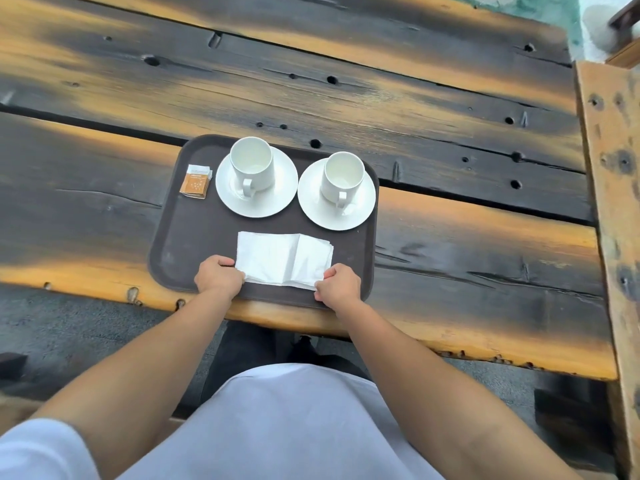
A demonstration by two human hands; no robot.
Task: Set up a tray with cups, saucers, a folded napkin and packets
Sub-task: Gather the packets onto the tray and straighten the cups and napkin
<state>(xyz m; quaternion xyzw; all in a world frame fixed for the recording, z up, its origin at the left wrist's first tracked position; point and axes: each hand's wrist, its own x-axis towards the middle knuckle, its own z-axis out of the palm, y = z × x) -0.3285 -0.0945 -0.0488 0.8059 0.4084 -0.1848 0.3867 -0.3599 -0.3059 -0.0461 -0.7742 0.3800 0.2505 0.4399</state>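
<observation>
On the bench, the tray already carries two saucers beyond the napkin, a cup on each, packets at far left; left hand and right hand fingers pinch the napkin's near corners, folding apparently unfinished

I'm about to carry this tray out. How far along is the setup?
Done: two cups sit on saucers, packets lie on the tray. In hand: left hand and right hand pinch the napkin. Left: finishing the fold.
</observation>
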